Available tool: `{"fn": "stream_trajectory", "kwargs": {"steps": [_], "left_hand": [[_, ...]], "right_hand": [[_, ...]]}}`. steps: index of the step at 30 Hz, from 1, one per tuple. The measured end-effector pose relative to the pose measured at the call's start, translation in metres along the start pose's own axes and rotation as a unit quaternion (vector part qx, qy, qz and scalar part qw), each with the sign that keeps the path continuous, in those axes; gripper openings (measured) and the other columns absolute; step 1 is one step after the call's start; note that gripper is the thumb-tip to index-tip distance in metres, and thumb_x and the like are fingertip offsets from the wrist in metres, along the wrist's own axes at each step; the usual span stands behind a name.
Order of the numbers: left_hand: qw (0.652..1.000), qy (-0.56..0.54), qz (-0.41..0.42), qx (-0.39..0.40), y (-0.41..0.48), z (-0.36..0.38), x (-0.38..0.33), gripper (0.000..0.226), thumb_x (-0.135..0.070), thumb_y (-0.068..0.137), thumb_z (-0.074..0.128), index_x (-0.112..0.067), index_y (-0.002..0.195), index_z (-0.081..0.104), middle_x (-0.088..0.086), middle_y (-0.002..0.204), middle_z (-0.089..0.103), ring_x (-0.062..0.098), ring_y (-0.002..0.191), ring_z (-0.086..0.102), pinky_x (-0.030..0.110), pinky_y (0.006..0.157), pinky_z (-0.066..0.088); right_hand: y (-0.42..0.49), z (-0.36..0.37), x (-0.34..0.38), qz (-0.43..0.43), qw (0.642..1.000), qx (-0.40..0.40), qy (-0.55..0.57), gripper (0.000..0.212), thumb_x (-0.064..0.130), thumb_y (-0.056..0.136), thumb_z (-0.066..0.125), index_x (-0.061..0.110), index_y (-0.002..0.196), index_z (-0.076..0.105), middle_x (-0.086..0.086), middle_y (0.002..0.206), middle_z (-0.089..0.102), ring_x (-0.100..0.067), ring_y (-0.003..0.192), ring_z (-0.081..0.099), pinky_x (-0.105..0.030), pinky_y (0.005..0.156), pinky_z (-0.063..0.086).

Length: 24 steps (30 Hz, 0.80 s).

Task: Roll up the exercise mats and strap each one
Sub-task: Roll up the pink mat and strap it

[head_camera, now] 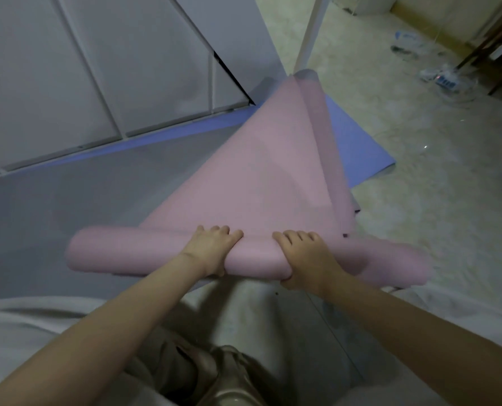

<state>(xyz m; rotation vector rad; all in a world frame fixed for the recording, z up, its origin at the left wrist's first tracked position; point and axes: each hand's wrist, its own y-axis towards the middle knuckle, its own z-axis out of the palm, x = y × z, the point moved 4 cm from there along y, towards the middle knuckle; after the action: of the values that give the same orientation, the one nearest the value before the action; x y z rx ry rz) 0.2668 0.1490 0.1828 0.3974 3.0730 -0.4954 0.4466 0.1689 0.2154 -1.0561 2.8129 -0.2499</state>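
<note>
Pink mat (243,177) half-rolled, both hands on roll, blue mat (358,142) underneath

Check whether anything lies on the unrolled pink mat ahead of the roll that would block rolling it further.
Nothing visible does. Both the left hand and right hand grip the roll, and the pink mat ahead is bare.
</note>
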Motion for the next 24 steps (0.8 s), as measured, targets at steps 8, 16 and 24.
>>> {"fn": "stream_trajectory", "kwargs": {"steps": [8,16,24], "left_hand": [[0.996,-0.006,0.004,0.092,-0.025,0.015,0.025,0.08,-0.052,0.07,0.068,-0.028,0.135,0.029,0.003,0.125,0.049,0.024,0.116,0.049,0.045,0.092,0.036],[0.995,-0.05,-0.011,0.085,-0.05,0.063,0.018,0.108,-0.051,0.069,0.069,-0.025,0.15,0.002,0.005,0.144,0.026,0.025,0.134,0.027,0.054,0.109,0.017],[0.996,-0.06,-0.013,0.06,-0.027,0.067,0.027,0.087,-0.041,0.071,0.068,-0.031,0.144,0.022,0.003,0.131,0.043,0.026,0.118,0.043,0.041,0.096,0.032]], "right_hand": [[0.012,0.019,0.024,0.003,0.98,0.11,0.164,0.08,0.039,0.064,0.078,0.017,0.131,0.039,-0.002,0.119,0.058,-0.028,0.104,0.057,-0.032,0.082,0.042],[0.017,0.042,0.033,0.022,0.947,0.241,0.212,0.078,0.041,0.066,0.08,0.02,0.126,0.035,-0.007,0.114,0.06,-0.029,0.102,0.059,-0.03,0.077,0.042],[0.026,0.044,0.048,-0.038,0.985,0.164,0.047,0.088,0.05,0.072,0.07,0.018,0.14,0.026,-0.005,0.135,0.041,-0.026,0.12,0.045,-0.038,0.098,0.035]]}}
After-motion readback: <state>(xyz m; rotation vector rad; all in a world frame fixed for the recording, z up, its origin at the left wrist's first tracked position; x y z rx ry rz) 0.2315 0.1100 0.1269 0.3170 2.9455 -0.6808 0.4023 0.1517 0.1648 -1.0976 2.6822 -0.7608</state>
